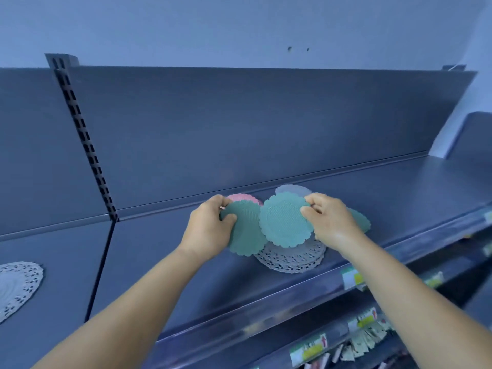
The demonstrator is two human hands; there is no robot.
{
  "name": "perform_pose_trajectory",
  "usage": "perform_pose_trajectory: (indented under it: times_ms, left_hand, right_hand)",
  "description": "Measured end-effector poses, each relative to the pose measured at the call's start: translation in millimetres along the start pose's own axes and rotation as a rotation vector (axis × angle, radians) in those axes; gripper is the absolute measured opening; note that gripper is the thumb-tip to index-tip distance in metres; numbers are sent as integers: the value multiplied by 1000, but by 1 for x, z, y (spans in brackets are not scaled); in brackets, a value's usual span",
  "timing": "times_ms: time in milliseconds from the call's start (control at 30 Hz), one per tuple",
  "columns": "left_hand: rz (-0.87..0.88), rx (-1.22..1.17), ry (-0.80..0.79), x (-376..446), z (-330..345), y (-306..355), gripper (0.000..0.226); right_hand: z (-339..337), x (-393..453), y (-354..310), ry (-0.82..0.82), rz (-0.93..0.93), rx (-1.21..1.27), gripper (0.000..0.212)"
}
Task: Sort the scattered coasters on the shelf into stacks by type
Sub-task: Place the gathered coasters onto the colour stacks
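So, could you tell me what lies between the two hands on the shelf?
In the head view, two green coasters: the left hand grips one, the right hand pinches the other, which overlaps it.

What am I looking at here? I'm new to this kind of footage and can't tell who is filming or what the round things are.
There is one picture, taken by a wide-angle camera on a person's head, looking forward and down, so the two bare arms are the wearer's own. No machine is involved. The left hand grips a green coaster; the right hand pinches another green coaster. Both have scalloped edges. Under them on the grey shelf lies a white lace doily, with a pink coaster and a pale grey coaster behind. Another green one peeks out past the right hand. A second lace doily lies far left.
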State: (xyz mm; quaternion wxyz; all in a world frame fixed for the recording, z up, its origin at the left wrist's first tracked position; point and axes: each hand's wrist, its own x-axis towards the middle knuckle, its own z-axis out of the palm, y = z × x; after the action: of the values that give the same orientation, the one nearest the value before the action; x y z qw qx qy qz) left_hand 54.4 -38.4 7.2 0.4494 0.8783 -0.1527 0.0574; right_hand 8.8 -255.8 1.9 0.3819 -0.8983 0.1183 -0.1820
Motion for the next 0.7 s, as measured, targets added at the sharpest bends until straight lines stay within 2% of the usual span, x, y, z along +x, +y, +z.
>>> perform_pose_trajectory:
  times_ms: [167, 367, 533, 700]
  left_hand:
    - [-7, -14, -1, 29, 56, 33, 11]
    - [-58, -68, -33, 55, 107, 66, 10]
    - [-132, -198, -114, 69, 145, 87, 13]
    - [-139, -157, -176, 79, 185, 103, 16]
  right_hand:
    - [-51, 34, 58, 34, 45, -38, 22]
    - [-74, 70, 116, -1, 96, -170, 26]
    - [-78, 84, 139, -48, 145, -144, 30]
    - [-95, 89, 146, -17, 58, -132, 24]
